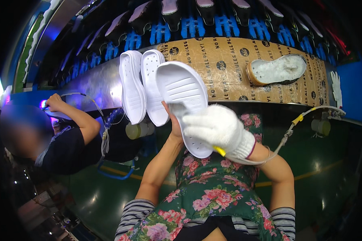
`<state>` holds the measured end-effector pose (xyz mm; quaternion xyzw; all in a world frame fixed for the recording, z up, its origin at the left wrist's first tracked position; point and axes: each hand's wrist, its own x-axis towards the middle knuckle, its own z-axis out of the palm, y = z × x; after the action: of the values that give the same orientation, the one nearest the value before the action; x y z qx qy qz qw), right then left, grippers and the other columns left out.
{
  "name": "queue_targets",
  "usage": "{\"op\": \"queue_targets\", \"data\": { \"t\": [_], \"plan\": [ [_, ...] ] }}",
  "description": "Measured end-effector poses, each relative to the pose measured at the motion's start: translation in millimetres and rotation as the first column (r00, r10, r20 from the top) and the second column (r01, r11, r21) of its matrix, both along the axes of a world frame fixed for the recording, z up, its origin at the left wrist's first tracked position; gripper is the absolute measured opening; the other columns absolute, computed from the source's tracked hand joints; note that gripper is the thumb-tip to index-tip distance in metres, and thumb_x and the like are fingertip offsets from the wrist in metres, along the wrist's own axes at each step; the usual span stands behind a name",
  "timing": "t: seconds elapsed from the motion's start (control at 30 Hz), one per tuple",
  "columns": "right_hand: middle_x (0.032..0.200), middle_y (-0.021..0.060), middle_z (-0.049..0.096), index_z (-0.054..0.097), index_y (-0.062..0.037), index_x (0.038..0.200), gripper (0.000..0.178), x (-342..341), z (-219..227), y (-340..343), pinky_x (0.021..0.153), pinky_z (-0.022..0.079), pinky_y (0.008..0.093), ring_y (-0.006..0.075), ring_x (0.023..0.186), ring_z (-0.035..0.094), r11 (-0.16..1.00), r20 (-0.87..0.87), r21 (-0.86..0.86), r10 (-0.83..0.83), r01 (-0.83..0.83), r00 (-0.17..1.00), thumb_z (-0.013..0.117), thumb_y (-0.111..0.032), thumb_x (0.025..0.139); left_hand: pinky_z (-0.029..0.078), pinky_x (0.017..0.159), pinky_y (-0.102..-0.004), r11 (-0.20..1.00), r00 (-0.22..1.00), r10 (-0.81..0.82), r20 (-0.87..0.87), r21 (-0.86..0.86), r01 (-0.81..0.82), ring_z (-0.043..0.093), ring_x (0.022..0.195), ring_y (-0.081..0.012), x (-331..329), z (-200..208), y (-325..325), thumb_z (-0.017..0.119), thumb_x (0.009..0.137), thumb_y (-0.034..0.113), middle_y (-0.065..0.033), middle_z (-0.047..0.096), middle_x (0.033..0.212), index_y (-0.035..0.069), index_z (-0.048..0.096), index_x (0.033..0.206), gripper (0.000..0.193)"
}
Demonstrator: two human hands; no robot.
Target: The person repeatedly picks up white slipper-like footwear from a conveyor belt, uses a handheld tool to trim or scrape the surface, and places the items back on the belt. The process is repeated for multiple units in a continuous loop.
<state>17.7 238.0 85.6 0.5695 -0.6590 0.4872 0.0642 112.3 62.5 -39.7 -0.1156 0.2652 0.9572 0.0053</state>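
Observation:
A white shoe sole [183,86] is tilted up in front of me, its ribbed inner face showing. My bare left hand [174,124] grips its left edge, with most of the fingers hidden behind it. My right hand [219,126], in a white knitted glove, is closed over the sole's middle, around a hose-fed brush. The brush's blurred grey tip [177,108] lies over the sole, and a yellow piece [219,150] pokes out below the glove. From there a thin hose [283,140] runs off to the right. Two more white soles [132,86] stand side by side at the left.
Brown printed cardboard [225,84] covers the bench, bearing a whitish-lined shoe upper [279,69]. Behind runs a rack of blue clamps [193,27] with shoe parts. A white glove [336,88] hangs at the right. Another person [74,136] works close on my left.

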Motion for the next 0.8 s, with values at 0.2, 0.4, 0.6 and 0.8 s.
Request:
{"op": "queue_targets", "data": {
  "t": [0.2,0.4,0.6,0.8],
  "plan": [
    [0.112,0.0092,0.079,0.079,-0.0143,0.103,0.027,-15.5,-6.8,4.3,0.077,0.061,0.0407,0.0286,0.092,0.076,0.99,0.11,-0.117,-0.063,0.076,0.992,0.083,-0.011,0.076,0.051,0.107,-0.0516,0.932,0.941,-0.208,-0.267,0.237,0.273,0.063,0.12,-0.0368,-17.8,16.4,-9.5,0.032,0.075,0.105,-0.0223,0.062,0.131,0.001,0.045,0.148,0.128],
    [0.112,0.0086,0.078,0.079,-0.0144,0.105,0.032,11.6,-18.6,-1.1,0.075,0.061,0.0392,0.0267,0.092,0.076,0.979,0.14,-0.169,0.134,-0.11,0.981,0.083,-0.008,0.074,0.057,0.088,-0.0492,0.904,0.929,-0.214,-0.302,0.299,0.306,0.066,0.098,-0.0374,-33.3,40.5,-15.7,0.045,0.056,0.113,-0.0243,0.065,0.109,-0.008,0.053,0.129,0.142],
    [0.114,0.0115,0.078,0.079,-0.0135,0.104,0.033,17.6,-17.7,0.6,0.075,0.06,0.0401,0.0287,0.093,0.076,0.994,-0.003,-0.103,0.044,-0.044,0.999,0.08,-0.008,0.072,0.055,0.083,-0.0474,0.938,0.953,-0.014,-0.303,0.325,0.117,0.063,0.093,-0.0355,-47.6,47.8,-17.7,0.05,0.057,0.111,-0.0212,0.063,0.108,-0.006,0.053,0.13,0.137],
    [0.113,0.0095,0.078,0.079,-0.0143,0.107,0.036,6.4,-22.1,2.3,0.077,0.061,0.0403,0.0278,0.092,0.076,0.986,0.083,-0.167,-0.011,0.025,0.997,0.083,-0.009,0.071,0.054,0.077,-0.0482,0.965,0.956,0.014,-0.294,0.256,0.064,0.062,0.087,-0.0333,-54.3,34.0,-36.3,0.045,0.065,0.109,-0.0218,0.062,0.111,0.004,0.052,0.143,0.132]
  ]
}}
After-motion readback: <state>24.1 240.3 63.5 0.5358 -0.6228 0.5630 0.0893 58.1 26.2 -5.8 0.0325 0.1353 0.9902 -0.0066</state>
